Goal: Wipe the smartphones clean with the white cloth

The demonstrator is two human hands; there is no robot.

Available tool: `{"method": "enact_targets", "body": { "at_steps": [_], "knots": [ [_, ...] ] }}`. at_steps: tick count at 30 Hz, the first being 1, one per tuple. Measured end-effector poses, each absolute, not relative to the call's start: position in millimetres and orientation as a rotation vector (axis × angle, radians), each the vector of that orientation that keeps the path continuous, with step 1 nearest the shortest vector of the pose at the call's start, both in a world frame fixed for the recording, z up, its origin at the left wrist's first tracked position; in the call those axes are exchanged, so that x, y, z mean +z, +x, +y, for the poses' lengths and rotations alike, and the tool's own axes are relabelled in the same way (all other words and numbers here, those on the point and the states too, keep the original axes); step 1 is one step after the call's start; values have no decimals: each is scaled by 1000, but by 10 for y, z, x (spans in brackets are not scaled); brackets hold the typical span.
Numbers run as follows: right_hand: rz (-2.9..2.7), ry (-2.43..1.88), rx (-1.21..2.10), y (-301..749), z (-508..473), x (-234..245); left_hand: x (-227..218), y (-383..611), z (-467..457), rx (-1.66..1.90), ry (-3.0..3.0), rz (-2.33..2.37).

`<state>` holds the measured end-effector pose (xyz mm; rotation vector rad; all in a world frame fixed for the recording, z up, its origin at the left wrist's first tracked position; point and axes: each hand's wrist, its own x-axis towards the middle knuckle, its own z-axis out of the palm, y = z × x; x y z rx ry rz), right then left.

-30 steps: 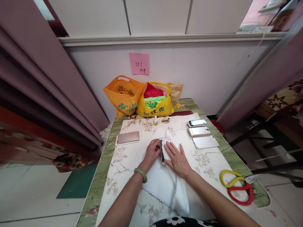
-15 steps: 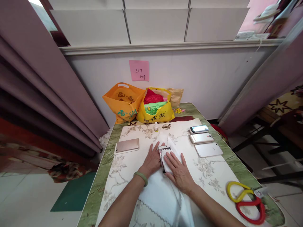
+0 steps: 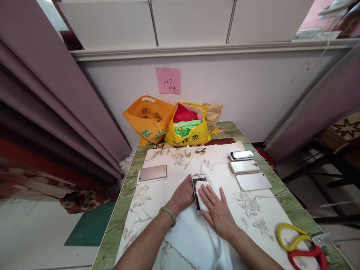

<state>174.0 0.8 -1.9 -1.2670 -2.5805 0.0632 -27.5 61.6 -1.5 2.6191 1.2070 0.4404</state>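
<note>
On the left of the tabletop [image 3: 116, 225], a rose-gold phone [image 3: 153, 172] is lying flat. The left hand [image 3: 183, 193] is resting its fingers along the left edge of a white-framed phone [image 3: 197, 203]; whether they are gripping it, I cannot tell. This phone is lying on a white cloth [image 3: 187, 232], with a fold covering part of its dark screen. The right hand [image 3: 218, 213] is pressing on that fold, fingers extended. Farther right, three phones [image 3: 245, 166] are lying in a column, and scissors [image 3: 315, 242] are lying nearer the front.
</note>
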Motion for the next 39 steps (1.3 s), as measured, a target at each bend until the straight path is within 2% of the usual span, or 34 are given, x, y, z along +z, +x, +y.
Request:
{"method": "enact_targets", "body": {
  "at_steps": [15, 24, 33, 39],
  "knots": [
    [-2597, -1268, 128, 1772, -37, 71, -39, -258, 636, 501, 2553, 1259],
    [-2762, -1033, 147, 2034, -222, 89, 10, -242, 631, 502, 2519, 1246],
    [-2660, -1151, 44, 1547, 488, 255, -150, -253, 630, 363, 2718, 1306],
    [-2674, -1130, 12, 1520, 188, 132, -75, -255, 606, 349, 2730, 1300]
  ]
}}
